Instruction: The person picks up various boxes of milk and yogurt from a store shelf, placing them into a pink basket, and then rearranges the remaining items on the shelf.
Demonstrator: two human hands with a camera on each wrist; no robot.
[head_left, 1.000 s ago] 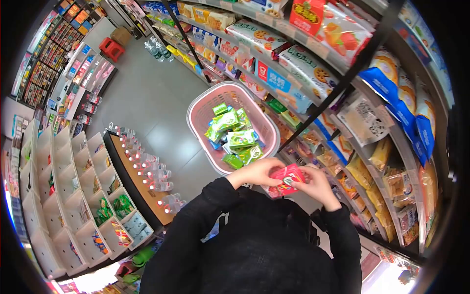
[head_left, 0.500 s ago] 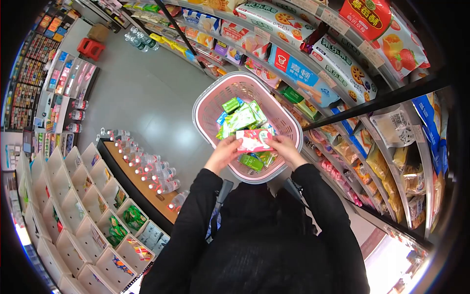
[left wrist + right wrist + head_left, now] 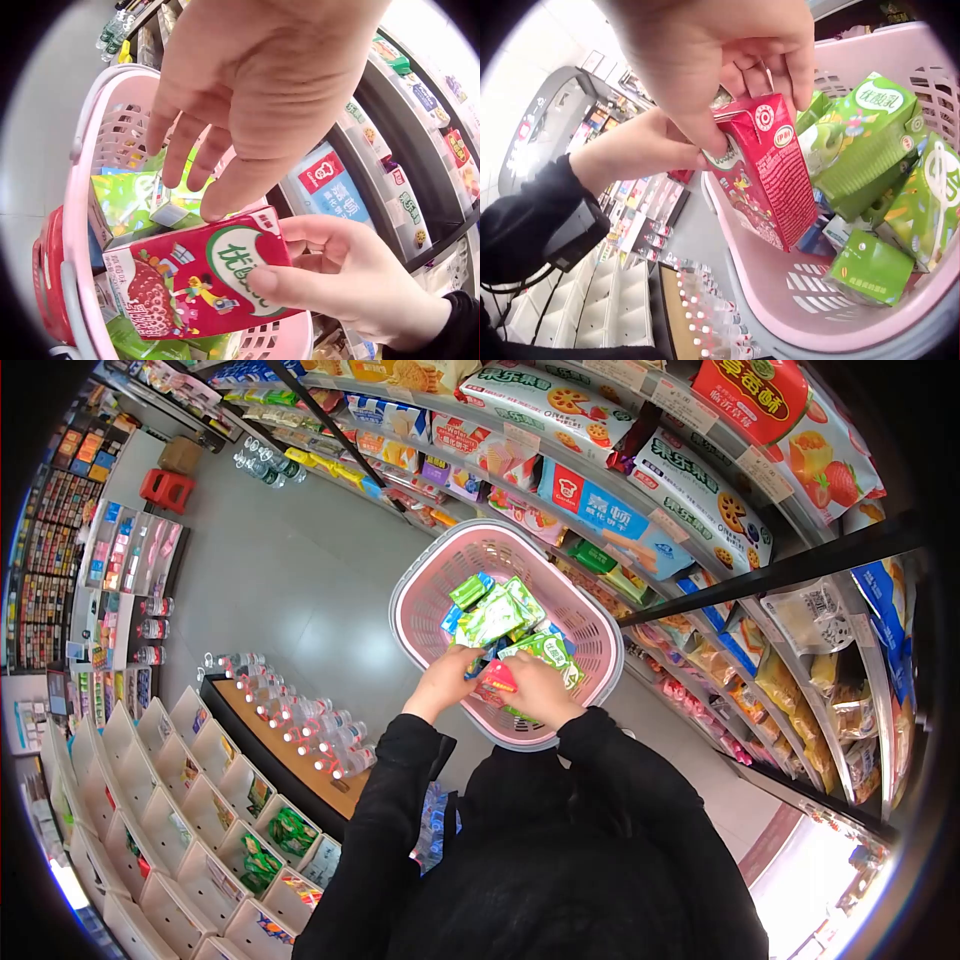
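Note:
In the head view, a red drink carton is held over the near part of a pink basket. My right hand grips it; in the left wrist view that hand has its thumb on the carton's printed front. My left hand is beside the carton, and its fingers hang relaxed, the thumb tip by the carton's upper edge; whether it touches is unclear. Several green cartons lie in the basket below, with blue ones partly hidden among them.
Shelves with packaged snacks rise close on the right. On the left are bottles on a low wooden ledge and white bins. A red stool and more bottles stand farther off on the floor.
The red carton came from near my body out over the basket, held by both hands, then moved lower and turned. My left fingers have loosened from it. The view has shifted.

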